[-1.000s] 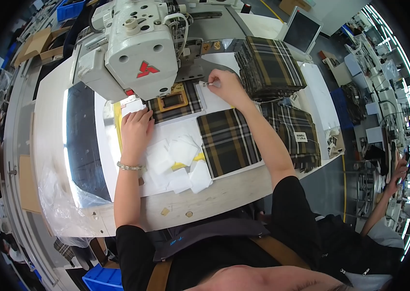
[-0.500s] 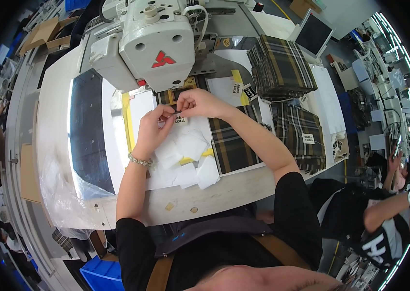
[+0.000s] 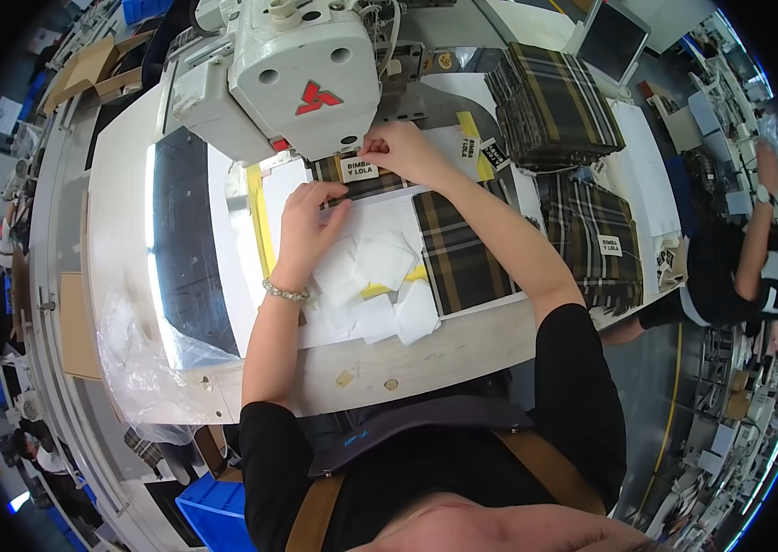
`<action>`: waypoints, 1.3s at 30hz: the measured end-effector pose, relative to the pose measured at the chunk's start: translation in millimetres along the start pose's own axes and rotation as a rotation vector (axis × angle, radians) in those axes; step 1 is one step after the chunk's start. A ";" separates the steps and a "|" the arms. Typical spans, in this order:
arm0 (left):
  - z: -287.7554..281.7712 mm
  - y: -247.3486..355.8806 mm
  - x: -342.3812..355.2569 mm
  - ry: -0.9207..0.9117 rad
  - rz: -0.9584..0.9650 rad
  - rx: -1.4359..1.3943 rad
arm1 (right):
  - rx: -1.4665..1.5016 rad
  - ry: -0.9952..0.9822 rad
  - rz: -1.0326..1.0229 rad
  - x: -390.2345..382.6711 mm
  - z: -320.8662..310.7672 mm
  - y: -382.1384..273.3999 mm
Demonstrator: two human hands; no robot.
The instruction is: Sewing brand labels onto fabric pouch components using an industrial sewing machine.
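Under the head of a white sewing machine lies a strip of dark plaid fabric. A small white label with dark print rests flat on it. My right hand is at the label's upper right corner, thumb and fingertips pinched together there. At the fabric's lower left edge is my left hand, its thumb and fingers apart and its fingertips close to the cloth. Loose white paper pieces are spread below the hands.
Right of the papers lies another plaid panel. Plaid stacks stand farther right, before a small monitor. A dark glossy plate and clear plastic film are at left. A co-worker is beyond the table's right side.
My hands, earlier together over a small dark piece, have parted. The right has moved up to the label, which now lies higher, on the fabric by the machine. The view has shifted slightly.
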State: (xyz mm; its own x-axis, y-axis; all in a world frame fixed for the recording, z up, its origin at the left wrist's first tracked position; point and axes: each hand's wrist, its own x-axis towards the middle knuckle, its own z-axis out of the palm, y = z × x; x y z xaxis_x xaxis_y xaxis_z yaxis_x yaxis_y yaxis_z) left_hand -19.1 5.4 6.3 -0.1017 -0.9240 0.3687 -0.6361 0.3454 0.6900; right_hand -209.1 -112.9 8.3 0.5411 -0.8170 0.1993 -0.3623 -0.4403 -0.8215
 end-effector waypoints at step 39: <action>10.0 9.9 15.4 -0.216 0.326 0.602 | -0.078 -0.040 0.073 19.1 -7.0 6.6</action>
State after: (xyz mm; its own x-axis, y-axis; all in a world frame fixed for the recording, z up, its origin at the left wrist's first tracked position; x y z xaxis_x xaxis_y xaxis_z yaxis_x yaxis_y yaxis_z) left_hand -34.6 -7.1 12.6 -0.4675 -0.8228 0.3232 -0.8529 0.5159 0.0796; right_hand -206.4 -134.1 10.4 0.5402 -0.8332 0.1182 -0.4590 -0.4095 -0.7884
